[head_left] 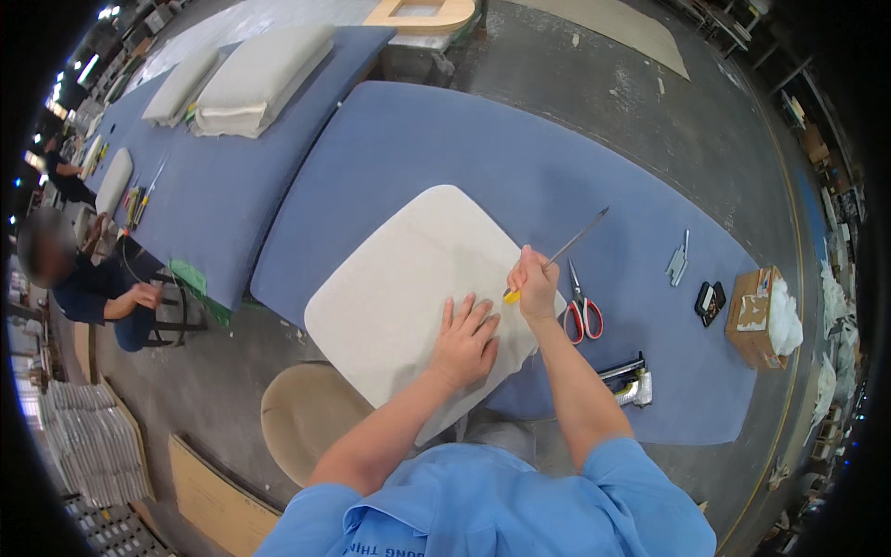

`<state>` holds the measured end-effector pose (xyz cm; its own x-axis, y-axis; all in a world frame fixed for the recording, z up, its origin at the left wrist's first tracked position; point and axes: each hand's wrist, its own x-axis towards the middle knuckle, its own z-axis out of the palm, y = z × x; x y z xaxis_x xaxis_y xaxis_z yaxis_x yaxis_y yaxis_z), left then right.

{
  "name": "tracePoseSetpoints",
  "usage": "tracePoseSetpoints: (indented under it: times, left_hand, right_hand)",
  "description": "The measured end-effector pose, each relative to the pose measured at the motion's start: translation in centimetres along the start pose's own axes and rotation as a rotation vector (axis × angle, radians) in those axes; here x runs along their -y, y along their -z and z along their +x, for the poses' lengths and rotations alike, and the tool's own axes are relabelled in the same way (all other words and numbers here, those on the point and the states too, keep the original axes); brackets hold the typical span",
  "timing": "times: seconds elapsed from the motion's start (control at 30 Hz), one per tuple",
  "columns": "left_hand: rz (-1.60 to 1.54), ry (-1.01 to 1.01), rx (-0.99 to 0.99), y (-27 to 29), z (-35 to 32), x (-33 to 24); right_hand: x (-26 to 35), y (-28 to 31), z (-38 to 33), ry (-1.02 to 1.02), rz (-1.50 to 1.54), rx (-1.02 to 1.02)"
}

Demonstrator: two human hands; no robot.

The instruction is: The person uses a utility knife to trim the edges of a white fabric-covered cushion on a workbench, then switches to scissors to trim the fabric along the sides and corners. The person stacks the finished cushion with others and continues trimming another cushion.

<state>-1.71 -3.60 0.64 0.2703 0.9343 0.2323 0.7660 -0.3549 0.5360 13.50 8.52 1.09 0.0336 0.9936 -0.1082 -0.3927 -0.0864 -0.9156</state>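
Cream square fabric-covered cushion panel [408,288] pinned by left hand [467,342], fingers flat, released. Right hand [533,286] clenched round yellow-handled long metal needle tool [555,254]; slip risks stabbing left fingers or tearing fabric.

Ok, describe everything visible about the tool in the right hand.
The tool is long and thin, with a yellow handle and a slim grey metal shaft ending in a point. The right hand grips the handle in a fist, shaft angled up and to the right over the blue table. Its handle end sits at the edge of the off-white cushion.
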Motion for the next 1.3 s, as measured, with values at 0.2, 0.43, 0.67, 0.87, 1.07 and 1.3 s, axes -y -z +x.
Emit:
tracePoseSetpoints:
  times: [0.2,0.43,0.67,0.87,1.07,1.3]
  left_hand:
    - [0.068,0.055,0.067,-0.5,1.6,-0.1]
    - [0.188,-0.046,0.175,-1.5,3.9,0.3]
    - [0.219,-0.094,0.199,-1.4,4.6,0.5]
    - [0.236,-0.135,0.237,-0.3,2.6,1.2]
    - [0.058,-0.211,0.452,5.0,-11.8,1.3]
    - [0.168,0.494,-0.074,10.2,-21.8,4.5]
  right_hand:
    - [6.3,5.9,-3.2,0.149,0.115,-0.302]
    - [7.7,11.6,-12.6,0.1,0.033,-0.476]
    - [8.0,11.4,-14.8,0.076,0.056,-0.512]
    - [9.3,9.6,-14.2,-0.105,-0.146,-0.357]
    - [7.1,8.2,-19.4,-0.515,-0.382,-0.118]
    - [7.0,4.3,-21.9,-0.407,-1.016,0.581]
